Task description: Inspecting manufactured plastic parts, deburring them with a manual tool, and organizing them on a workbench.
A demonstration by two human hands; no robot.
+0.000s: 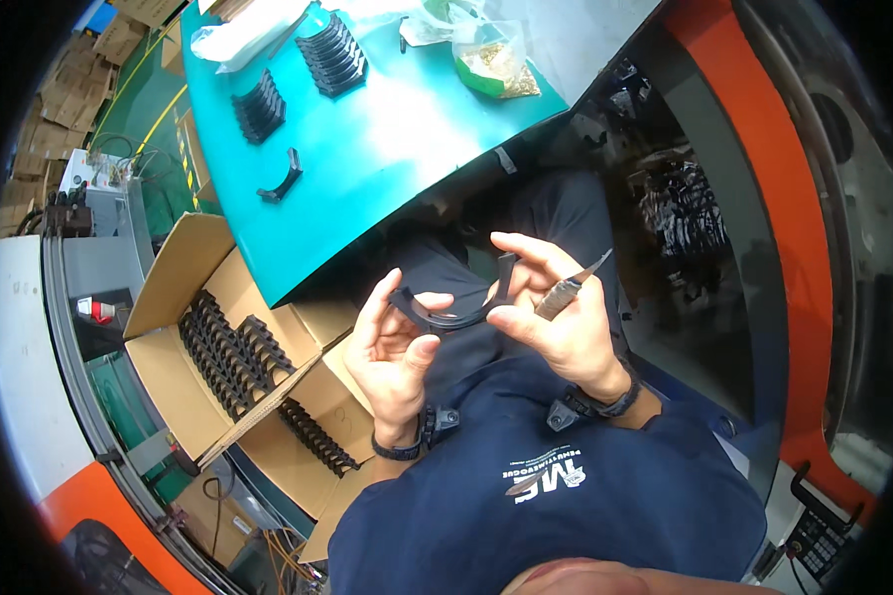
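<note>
Between my two hands, above my lap, is a black curved plastic part, shaped like a half ring with upturned ends. My left hand pinches one end between thumb and fingers. At the other end, my right hand grips it with thumb and index finger. A small knife with a wrapped handle is also tucked in my right hand, its pointed blade angled up and away from the part. A similar black part lies alone on the green table's near left side.
The green table carries two rows of stacked black parts and a plastic bag of small golden pieces. Left of me, cardboard boxes hold rows of black parts. An orange-framed machine stands to the right.
</note>
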